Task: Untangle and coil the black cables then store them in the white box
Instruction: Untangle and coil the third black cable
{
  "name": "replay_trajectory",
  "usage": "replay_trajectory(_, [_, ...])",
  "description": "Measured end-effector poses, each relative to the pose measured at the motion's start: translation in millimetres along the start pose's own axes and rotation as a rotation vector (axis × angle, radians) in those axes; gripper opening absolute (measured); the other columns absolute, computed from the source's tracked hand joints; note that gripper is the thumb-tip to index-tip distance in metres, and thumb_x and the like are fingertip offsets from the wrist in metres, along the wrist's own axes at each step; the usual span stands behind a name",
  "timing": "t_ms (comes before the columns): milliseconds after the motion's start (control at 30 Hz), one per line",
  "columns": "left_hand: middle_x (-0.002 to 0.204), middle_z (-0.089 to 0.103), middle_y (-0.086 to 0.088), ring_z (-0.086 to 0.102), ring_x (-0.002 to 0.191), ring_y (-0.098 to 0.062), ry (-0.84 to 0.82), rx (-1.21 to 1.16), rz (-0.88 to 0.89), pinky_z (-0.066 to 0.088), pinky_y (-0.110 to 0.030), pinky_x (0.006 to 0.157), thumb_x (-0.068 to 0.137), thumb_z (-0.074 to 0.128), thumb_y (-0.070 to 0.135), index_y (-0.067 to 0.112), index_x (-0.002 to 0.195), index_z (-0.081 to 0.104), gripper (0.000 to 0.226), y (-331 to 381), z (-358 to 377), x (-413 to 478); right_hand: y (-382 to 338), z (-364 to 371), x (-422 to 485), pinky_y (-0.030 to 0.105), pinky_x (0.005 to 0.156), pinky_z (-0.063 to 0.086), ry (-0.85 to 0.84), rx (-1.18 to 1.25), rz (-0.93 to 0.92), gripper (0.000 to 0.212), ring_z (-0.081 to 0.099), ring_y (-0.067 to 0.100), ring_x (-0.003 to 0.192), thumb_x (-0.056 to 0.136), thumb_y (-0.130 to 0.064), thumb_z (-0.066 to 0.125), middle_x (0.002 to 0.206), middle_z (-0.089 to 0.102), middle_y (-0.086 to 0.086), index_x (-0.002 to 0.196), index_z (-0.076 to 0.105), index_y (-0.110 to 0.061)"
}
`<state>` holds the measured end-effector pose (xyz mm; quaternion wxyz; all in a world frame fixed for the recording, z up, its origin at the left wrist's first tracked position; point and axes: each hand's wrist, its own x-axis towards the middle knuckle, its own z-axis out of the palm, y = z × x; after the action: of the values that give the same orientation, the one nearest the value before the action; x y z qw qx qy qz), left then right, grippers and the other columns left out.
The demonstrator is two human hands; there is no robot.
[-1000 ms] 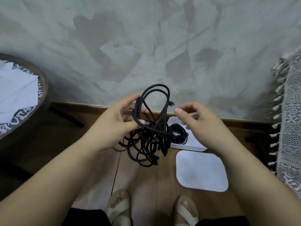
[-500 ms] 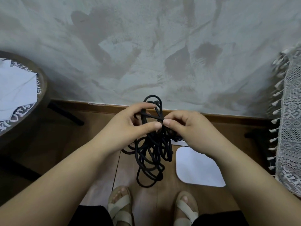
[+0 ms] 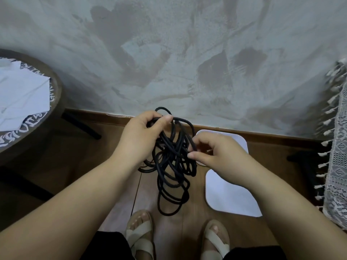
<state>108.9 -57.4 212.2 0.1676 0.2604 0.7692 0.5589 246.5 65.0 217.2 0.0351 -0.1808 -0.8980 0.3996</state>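
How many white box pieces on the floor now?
2: far white piece by the wall, partly behind the right hand; near white piece flat, nearer the camera.

Nothing really readable here. The white squiggles on the dark cloth at the round counter's edge might be lettering, but they're too blurry.

A: Black cables. White box, white lid.
B: Brown floor. Grey wall with dark blotches.
A: Cream sandals. White cloth with lacy diamonds.
B: Dark table with white squiggles. White paper too.
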Motion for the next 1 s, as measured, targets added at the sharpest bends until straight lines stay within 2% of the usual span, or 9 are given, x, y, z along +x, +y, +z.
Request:
replay_trajectory(67, [0.053, 0.051, 0.011, 0.047, 0.042, 0.003, 0.067, -0.078, -0.062, 0.037, -0.008, 0.042, 0.092, 0.057, 0.032, 0.018, 0.076, 0.062, 0.022, -0.5, -3.8, 2.4, 1.9, -4.9, 0.4, 0.024, 0.077, 0.047, -0.081, -0.057, -0.064, 0.024, 0.055, 0.004, 0.079, 0.086, -0.015, 0.066, 0.084, 0.056, -0.014, 0.075, 0.061, -0.036])
replay_trajectory(133, [0.060, 0.052, 0.004, 0.050, 0.047, 0.001, 0.125, -0.134, -0.107, 0.039, -0.008, 0.041, 0.093, 0.057, 0.033, 0.016, 0.076, 0.060, 0.024, -1.4, -11.4, 6.9, 4.3, -11.5, -0.5, 0.014, 0.077, 0.042, -0.169, -0.112, -0.085, 0.025, 0.054, 0.000, 0.085, 0.087, -0.015, 0.065, 0.093, 0.055, -0.016, 0.075, 0.063, -0.037])
replay_trajectory(200, [0.076, 0.057, -0.006, 0.055, 0.062, -0.010, 0.154, -0.137, -0.118, 0.045, -0.012, 0.047, 0.092, 0.057, 0.039, 0.018, 0.078, 0.060, 0.025, -4.9, -18.1, 12.1, 11.6, -15.9, -2.8, 0.014, 0.081, 0.042, -0.219, -0.196, -0.055, 0.022, 0.053, -0.001, 0.092, 0.089, -0.017, 0.063, 0.102, 0.054, -0.016, 0.079, 0.067, -0.036])
replay_trajectory(300, [0.080, 0.055, -0.006, 0.053, 0.064, -0.012, 0.174, -0.172, -0.142, 0.047, -0.016, 0.049, 0.091, 0.057, 0.042, 0.021, 0.077, 0.060, 0.026, -6.5, -23.0, 15.9, 18.0, -17.6, -2.9, 0.019, 0.086, 0.043, -0.173, -0.214, -0.063, 0.024, 0.055, 0.002, 0.096, 0.089, -0.010, 0.063, 0.104, 0.060, -0.012, 0.089, 0.072, -0.032])
replay_trajectory(400, [0.078, 0.053, -0.004, 0.052, 0.062, -0.012, 0.151, -0.241, -0.148, 0.045, -0.015, 0.046, 0.092, 0.056, 0.042, 0.020, 0.078, 0.061, 0.026, -3.9, -24.0, 15.9, 12.3, -18.9, -3.3, 0.012, 0.077, 0.047, -0.070, -0.010, -0.017, 0.021, 0.061, 0.001, 0.085, 0.090, -0.016, 0.061, 0.092, 0.068, -0.012, 0.088, 0.068, -0.036])
replay_trajectory(567, [0.071, 0.053, 0.003, 0.050, 0.064, -0.014, 0.040, -0.344, -0.115, 0.047, -0.023, 0.062, 0.091, 0.054, 0.041, 0.025, 0.075, 0.063, 0.025, -2.4, -24.8, 14.8, 6.5, -19.9, 4.3, 0.018, 0.071, 0.054, 0.188, 0.414, 0.123, 0.022, 0.066, 0.008, 0.074, 0.098, -0.017, 0.045, 0.079, 0.071, -0.002, 0.095, 0.066, -0.023])
replay_trajectory(633, [0.067, 0.054, 0.006, 0.048, 0.057, -0.009, -0.004, -0.387, -0.105, 0.046, -0.020, 0.057, 0.091, 0.053, 0.039, 0.023, 0.075, 0.061, 0.024, 0.6, -23.6, 13.4, 8.8, -19.2, 6.6, 0.021, 0.073, 0.056, 0.258, 0.502, 0.202, 0.023, 0.067, 0.010, 0.075, 0.099, -0.020, 0.044, 0.081, 0.070, -0.001, 0.093, 0.066, -0.023])
replay_trajectory(900, [0.059, 0.052, 0.005, 0.047, 0.038, -0.003, -0.011, -0.615, -0.162, 0.038, -0.013, 0.035, 0.094, 0.051, 0.030, 0.016, 0.077, 0.052, 0.022, 9.3, -19.6, 7.1, 12.7, -5.6, 10.0, 0.023, 0.084, 0.054, 0.199, 0.588, 0.285, 0.024, 0.068, 0.009, 0.089, 0.099, -0.021, 0.045, 0.092, 0.073, -0.001, 0.095, 0.068, -0.022])
replay_trajectory(1000, [0.062, 0.049, 0.003, 0.046, 0.043, -0.006, -0.051, -0.588, -0.164, 0.037, -0.015, 0.038, 0.096, 0.047, 0.031, 0.018, 0.075, 0.050, 0.026, 5.0, -24.0, 9.9, 11.2, -7.5, 14.9, 0.026, 0.082, 0.056, 0.190, 0.845, 0.320, 0.026, 0.070, 0.014, 0.086, 0.100, -0.020, 0.041, 0.092, 0.072, 0.005, 0.095, 0.066, -0.015])
